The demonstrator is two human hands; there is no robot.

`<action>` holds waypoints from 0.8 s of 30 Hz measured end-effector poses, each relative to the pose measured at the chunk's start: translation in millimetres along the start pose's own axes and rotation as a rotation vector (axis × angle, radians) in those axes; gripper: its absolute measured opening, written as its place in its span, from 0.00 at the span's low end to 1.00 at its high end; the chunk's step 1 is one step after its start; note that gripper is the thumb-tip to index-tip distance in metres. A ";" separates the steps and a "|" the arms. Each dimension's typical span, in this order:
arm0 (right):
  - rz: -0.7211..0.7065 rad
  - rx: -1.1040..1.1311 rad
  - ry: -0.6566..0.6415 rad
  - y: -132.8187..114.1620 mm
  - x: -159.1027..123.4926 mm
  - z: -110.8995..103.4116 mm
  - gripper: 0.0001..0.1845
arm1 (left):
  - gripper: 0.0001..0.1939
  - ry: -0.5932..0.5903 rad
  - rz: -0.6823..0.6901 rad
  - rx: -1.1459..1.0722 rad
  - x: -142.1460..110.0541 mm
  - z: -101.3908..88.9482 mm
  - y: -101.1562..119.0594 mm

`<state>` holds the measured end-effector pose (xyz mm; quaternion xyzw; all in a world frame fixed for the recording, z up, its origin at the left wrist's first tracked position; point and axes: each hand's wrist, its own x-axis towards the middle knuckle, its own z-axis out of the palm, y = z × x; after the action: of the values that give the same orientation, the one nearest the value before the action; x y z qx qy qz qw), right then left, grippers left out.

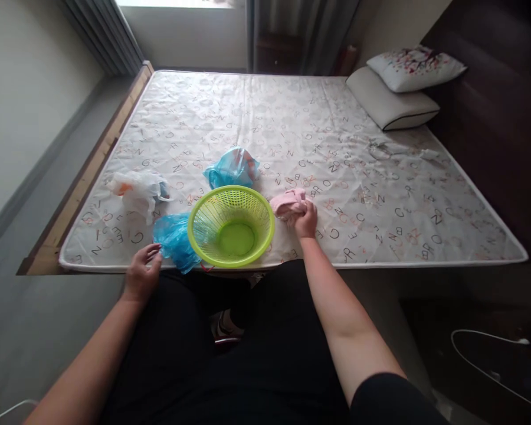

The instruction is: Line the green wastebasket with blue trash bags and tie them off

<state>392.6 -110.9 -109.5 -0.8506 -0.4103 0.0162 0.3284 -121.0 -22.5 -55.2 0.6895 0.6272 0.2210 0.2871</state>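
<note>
A lime-green plastic basket (231,225) stands empty at the near edge of the bed. My right hand (305,219) is closed on a small pink cloth (287,203) lying on the sheet just right of the basket. My left hand (142,274) hovers at the mattress edge, fingers curled and apart, its fingertips next to a crumpled blue plastic bag (174,238) that leans against the basket's left side. It holds nothing.
A second blue bag (232,167) with something inside lies behind the basket; a white plastic bag (137,188) lies to the left. The letter-printed mattress (292,136) has two pillows (400,88) at the far right. A white cable (491,354) lies on the floor.
</note>
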 end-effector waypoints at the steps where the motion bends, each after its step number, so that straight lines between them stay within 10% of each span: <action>1: -0.012 0.083 0.112 -10.4 -9.7 -16.9 0.21 | 0.28 0.009 0.023 -0.101 -8.3 10.0 15.1; 6: -0.217 0.278 0.452 -87.0 -70.4 -108.3 0.21 | 0.36 -0.150 -0.072 -0.569 -39.3 72.8 82.4; 9: -0.387 0.237 0.314 -130.0 -92.1 -126.9 0.22 | 0.44 -0.245 -0.065 -0.703 -48.5 98.0 97.4; 17: -0.677 -0.431 -0.985 -190.0 -77.8 -14.9 0.40 | 0.36 -0.167 0.017 -0.664 -61.4 117.6 88.3; 24: -0.730 -0.761 -1.111 -203.6 -86.3 73.0 0.37 | 0.27 -0.284 -0.142 -0.562 -78.0 116.4 106.8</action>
<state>173.8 -41.1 -71.2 -0.5827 -0.7473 0.1894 -0.2572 26.3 -118.8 -64.8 0.5616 0.5417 0.2664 0.5658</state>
